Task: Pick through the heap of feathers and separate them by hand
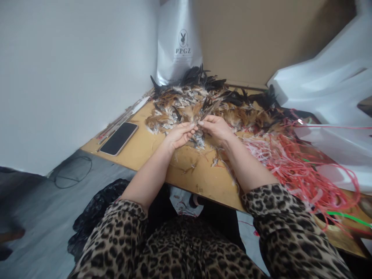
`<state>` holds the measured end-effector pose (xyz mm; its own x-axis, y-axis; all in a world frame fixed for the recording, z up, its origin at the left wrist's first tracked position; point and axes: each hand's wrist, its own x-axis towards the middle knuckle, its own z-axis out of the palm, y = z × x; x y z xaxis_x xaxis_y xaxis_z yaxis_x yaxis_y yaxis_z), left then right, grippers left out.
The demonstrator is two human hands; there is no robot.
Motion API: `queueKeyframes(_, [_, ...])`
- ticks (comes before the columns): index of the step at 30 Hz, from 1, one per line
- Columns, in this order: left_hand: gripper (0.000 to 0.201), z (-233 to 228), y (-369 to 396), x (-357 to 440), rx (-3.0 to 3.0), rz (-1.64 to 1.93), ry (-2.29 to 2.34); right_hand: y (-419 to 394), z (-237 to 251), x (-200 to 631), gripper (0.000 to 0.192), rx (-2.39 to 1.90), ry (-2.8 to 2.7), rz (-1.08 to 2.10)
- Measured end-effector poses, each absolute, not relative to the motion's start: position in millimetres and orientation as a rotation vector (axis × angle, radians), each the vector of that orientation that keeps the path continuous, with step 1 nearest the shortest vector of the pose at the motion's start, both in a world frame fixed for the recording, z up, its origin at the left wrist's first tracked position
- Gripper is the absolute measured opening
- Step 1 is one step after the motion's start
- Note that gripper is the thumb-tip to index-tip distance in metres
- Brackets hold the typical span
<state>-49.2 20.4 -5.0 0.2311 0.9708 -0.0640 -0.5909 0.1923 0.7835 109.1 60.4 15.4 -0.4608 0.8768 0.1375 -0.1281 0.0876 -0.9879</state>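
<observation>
My left hand (182, 134) and my right hand (215, 126) meet fingertip to fingertip over the near side of a feather pile (180, 101). Both are closed in a pinch. A slim dark feather (207, 112) rises from between the fingertips; its lower end is hidden by them. Brown, white and black feathers lie heaped just beyond my hands, the longest black ones at the back. Small grey-white fluff (199, 141) is beneath the fingers, on the yellowish tabletop (186, 174).
A phone (119, 138) lies at the table's left edge. Tangled pink-red plastic strips (302, 166) spread to the right, with a green strip (348, 217). White bags (180, 23) stand at the back and right. A black plastic bag (95, 217) is on the floor.
</observation>
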Motion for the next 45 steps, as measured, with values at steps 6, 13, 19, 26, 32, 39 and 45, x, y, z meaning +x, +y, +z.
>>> queueKeyframes(6, [0.010, -10.2, 23.0, -47.7, 0.824, 1.293, 0.752, 64.3, 18.2, 112.0, 0.035, -0.857, -1.484, 1.451])
queueKeyframes(13, [0.015, -8.1, 21.8, -43.7, 0.869, 1.321, 0.862, 60.3, 23.0, 108.0, 0.035, -0.968, -1.469, 1.300])
queueKeyframes(19, [0.005, -8.1, 23.2, -41.3, 0.787, 1.341, 0.803, 53.6, 21.7, 100.0, 0.032, -0.956, -1.445, 1.333])
queueKeyframes(26, [0.008, -2.3, 20.4, -44.6, 0.596, 1.285, 0.686, 53.9, 25.1, 108.4, 0.039, -0.799, -1.450, 1.558])
queueKeyframes(32, [0.010, -3.2, 18.8, -45.3, 0.605, 1.181, 0.652, 52.8, 25.8, 109.6, 0.035, -0.777, -1.568, 1.493])
queueKeyframes(39, [0.005, -4.1, 19.7, -43.6, 0.679, 1.212, 0.755, 47.8, 31.8, 106.2, 0.035, -0.886, -1.591, 1.356])
queueKeyframes(45, [0.007, -5.1, 21.3, -42.1, 0.758, 1.299, 0.820, 52.8, 23.7, 101.8, 0.032, -0.915, -1.451, 1.319])
